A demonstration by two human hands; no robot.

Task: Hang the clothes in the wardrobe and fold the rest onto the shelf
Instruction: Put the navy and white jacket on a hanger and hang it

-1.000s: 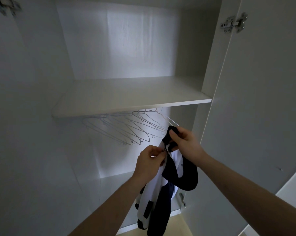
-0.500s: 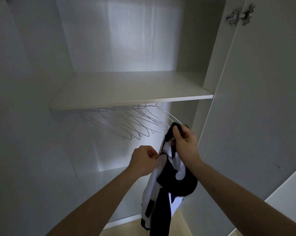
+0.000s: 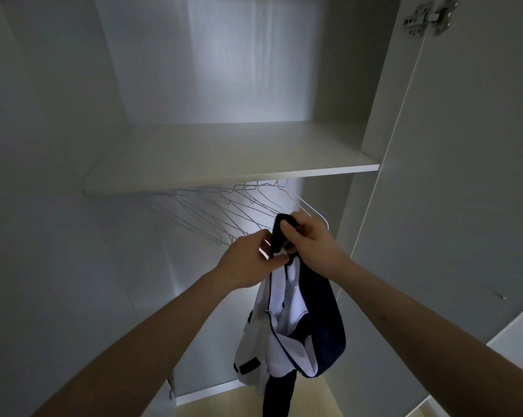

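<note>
Under shelf [image 3: 230, 158], fingers [image 3: 287, 233] around jacket [image 3: 302, 320]

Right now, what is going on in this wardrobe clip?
A person stands at an open wardrobe, both hands on a navy and white zip jacket. The right hand grips its dark collar; the left hand pinches the zip edge just below. Bare wire hangers hang under the shelf.

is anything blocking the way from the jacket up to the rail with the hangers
Nothing visible does. Both hands, left hand and right hand, grip the jacket just below the empty wire hangers, open space between.
</note>
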